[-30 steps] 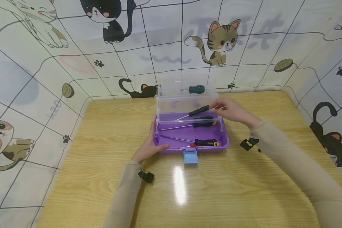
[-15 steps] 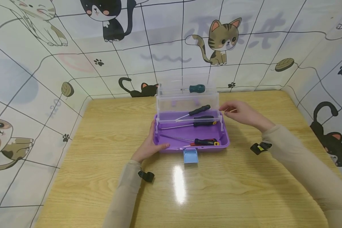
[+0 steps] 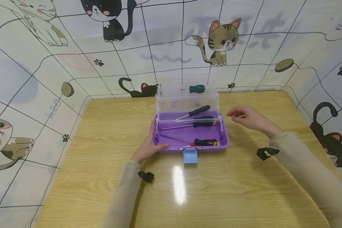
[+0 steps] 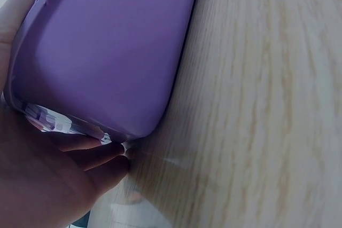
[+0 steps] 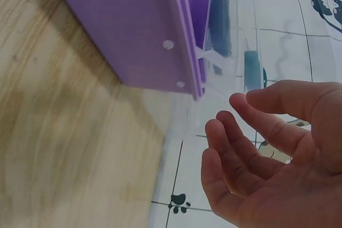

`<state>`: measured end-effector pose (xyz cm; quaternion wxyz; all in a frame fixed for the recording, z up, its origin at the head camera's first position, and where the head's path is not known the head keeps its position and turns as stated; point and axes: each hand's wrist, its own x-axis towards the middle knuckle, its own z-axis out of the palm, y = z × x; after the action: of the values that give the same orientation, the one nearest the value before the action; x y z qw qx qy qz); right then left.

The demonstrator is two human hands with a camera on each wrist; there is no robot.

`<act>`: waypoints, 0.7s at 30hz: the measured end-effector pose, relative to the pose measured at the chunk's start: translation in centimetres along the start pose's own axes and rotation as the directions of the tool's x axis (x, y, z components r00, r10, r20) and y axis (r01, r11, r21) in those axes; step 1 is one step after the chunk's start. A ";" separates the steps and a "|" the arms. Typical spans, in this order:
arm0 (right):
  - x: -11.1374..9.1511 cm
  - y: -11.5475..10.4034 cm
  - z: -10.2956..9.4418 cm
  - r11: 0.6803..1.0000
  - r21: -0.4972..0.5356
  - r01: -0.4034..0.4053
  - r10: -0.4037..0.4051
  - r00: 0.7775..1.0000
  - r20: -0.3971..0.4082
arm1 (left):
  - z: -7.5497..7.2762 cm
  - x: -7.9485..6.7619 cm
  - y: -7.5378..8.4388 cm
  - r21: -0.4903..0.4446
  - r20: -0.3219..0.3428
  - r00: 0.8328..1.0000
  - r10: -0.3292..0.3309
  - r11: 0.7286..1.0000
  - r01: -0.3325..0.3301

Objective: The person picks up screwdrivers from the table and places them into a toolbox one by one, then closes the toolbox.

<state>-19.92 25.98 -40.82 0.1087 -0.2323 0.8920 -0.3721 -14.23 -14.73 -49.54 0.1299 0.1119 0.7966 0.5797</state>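
A purple toolbox [image 3: 191, 148] stands open on the table, its blue latch [image 3: 190, 156] hanging at the front. My left hand [image 3: 146, 147] grips its left end, thumb over the front rim; the left wrist view shows fingers around the purple wall [image 4: 117, 52]. To the right of the box, my right hand [image 3: 252, 119] is apart from it with fingers loosely bent and nothing held, as the right wrist view shows. A black-handled screwdriver [image 3: 199, 110] lies in the clear raised tray [image 3: 165, 106]. Several others, including a black-and-yellow screwdriver [image 3: 206, 142], lie in the purple base.
A dark green screwdriver [image 3: 197, 89] lies in the upper clear tray, towards the back. The wooden table [image 3: 108, 133] ends at a cloth backdrop [image 3: 165, 47] with printed cats, behind and at both sides.
My right hand has drawn away from the tray with the black screwdriver, moving right and slightly towards me. My left hand stays on the toolbox.
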 end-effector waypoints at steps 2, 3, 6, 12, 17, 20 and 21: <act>-0.3 0.4 0.0 1.000 0.005 0.003 -0.003 1.000 -0.001 | 0.0 0.0 0.0 -0.006 0.003 1.000 -0.006 1.000 0.006; -0.5 0.6 0.0 1.000 0.008 0.000 0.000 1.000 0.000 | 0.0 0.0 -0.1 -0.006 0.004 1.000 -0.007 1.000 0.008; -1.1 1.2 0.0 1.000 0.007 -0.020 0.020 1.000 0.012 | -0.1 0.0 0.0 -0.006 -0.001 1.000 -0.014 1.000 0.014; -2.5 2.6 -0.4 0.996 -0.009 -0.084 0.084 0.996 0.018 | 0.0 -0.2 -0.1 -0.014 -0.011 0.999 -0.031 0.999 0.031; -3.5 3.6 -0.8 0.993 -0.016 -0.121 0.121 0.993 0.004 | 0.1 -0.2 -0.1 -0.037 -0.013 1.000 -0.016 0.999 0.015; -4.1 4.0 -1.0 0.989 -0.032 -0.147 0.147 0.989 -0.003 | 0.1 -0.2 -0.1 -0.044 -0.018 0.999 -0.027 0.999 0.026; -4.3 4.0 -1.1 0.987 -0.032 -0.156 0.156 0.988 -0.004 | 0.1 -0.2 -0.1 -0.042 -0.018 0.999 -0.029 0.999 0.029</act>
<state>-17.96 31.20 -42.83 0.1331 -0.1631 0.9134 -0.3483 -14.03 -14.74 -49.60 0.1333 0.0922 0.7869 0.5954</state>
